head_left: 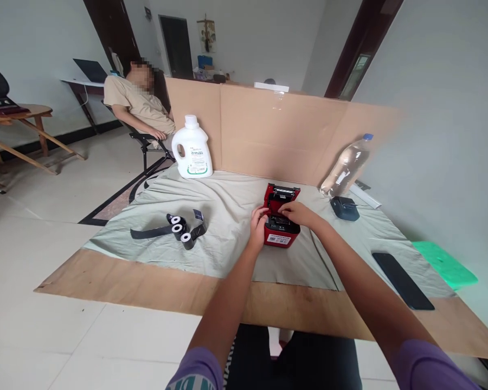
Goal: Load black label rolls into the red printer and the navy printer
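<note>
A small red label printer (pixel 282 242) stands on the cloth in front of me, its lid (pixel 283 192) swung up and back. My left hand (pixel 258 223) grips the printer's left side, fingers bent around its upper edge. Over the right side, my right hand (pixel 297 212) reaches in with curled fingers at the open compartment; what its fingertips hold, if anything, is hidden. Left of the printer, several rolls of black tape-like strip (pixel 180 229) with white cores lie close together, some with loose ends unrolled.
A white detergent bottle (pixel 193 149) and a clear bottle with a blue cap (pixel 347 167) stand by the cardboard screen (pixel 264 135). On the right are a dark box-shaped device (pixel 345 209) and a black phone-like slab (pixel 402 280). A person (pixel 136 103) sits beyond the table at left.
</note>
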Tool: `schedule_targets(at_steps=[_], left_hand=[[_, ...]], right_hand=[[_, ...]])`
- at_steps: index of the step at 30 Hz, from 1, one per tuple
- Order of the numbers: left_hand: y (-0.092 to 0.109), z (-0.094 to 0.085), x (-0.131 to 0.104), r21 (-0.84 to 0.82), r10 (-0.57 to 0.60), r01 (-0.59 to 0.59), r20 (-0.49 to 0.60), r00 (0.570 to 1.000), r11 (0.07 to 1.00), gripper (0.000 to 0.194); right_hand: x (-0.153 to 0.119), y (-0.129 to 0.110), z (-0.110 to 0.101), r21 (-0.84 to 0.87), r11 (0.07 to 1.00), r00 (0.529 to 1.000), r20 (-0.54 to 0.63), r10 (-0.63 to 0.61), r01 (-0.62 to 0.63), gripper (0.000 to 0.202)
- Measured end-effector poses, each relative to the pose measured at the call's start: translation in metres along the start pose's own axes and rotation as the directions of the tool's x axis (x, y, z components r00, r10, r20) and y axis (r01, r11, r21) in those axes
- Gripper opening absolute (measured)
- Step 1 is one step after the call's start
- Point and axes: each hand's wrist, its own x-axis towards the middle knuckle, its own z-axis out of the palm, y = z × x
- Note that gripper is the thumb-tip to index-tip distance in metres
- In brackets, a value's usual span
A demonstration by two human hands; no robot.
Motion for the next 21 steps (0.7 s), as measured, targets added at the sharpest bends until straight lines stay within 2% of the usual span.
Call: schedule_targets(at_steps=[2, 4, 6, 9, 12, 15, 18, 20, 21], left_hand=[[0.001, 0.0, 0.0, -0.001, 0.002, -0.002, -0.001, 1.0, 1.0, 0.023], [0.002, 0.0, 0.001, 0.005, 0.015, -0.015, -0.001, 1.0, 1.0, 0.023], [0.001, 0.0, 0.002, 0.012, 0.028, -0.028, -0.002, 1.0, 1.0, 0.023], [0.0, 0.001, 0.005, 0.023, 0.036, -0.036, 0.0, 0.999, 0.999, 0.022], [-0.001, 0.001, 0.007, 0.022, 0.033, -0.033, -0.002, 0.999, 0.999, 0.021], [-0.002, 0.0, 0.007, 0.006, 0.041, -0.041, -0.003, 0.999, 0.999, 0.02], [-0.001, 0.001, 0.008, -0.01, 0.033, -0.033, -0.013, 0.999, 0.999, 0.018], [0.0, 0.003, 0.009, -0.019, -0.008, 0.007, -0.053, 0.999, 1.0, 0.016], [0.001, 0.003, 0.009, -0.021, -0.037, 0.035, -0.088, 0.995, 0.999, 0.016]], right_hand=[[0.018, -0.009, -0.001, -0.139, 0.99, 0.98, 0.191, 0.062, -0.036, 0.018], [0.033, -0.017, 0.003, -0.246, 0.965, 0.943, 0.289, 0.162, -0.09, 0.02], [0.044, -0.023, 0.011, -0.314, 0.941, 0.928, 0.301, 0.221, -0.122, 0.023], [0.053, -0.028, 0.021, -0.401, 0.909, 0.933, 0.27, 0.238, -0.116, 0.033], [0.046, -0.024, 0.015, -0.428, 0.901, 0.974, 0.169, 0.153, -0.067, 0.033], [0.02, -0.02, -0.008, -0.317, 0.948, 0.998, 0.048, 0.037, -0.02, 0.022], [-0.011, -0.041, -0.022, -0.064, 0.998, 0.999, -0.04, -0.02, 0.018, 0.016], [-0.023, -0.07, -0.009, 0.183, 0.973, 0.987, -0.097, -0.126, 0.142, 0.024], [-0.025, -0.088, 0.007, 0.279, 0.936, 0.976, -0.101, -0.193, 0.214, 0.031]])
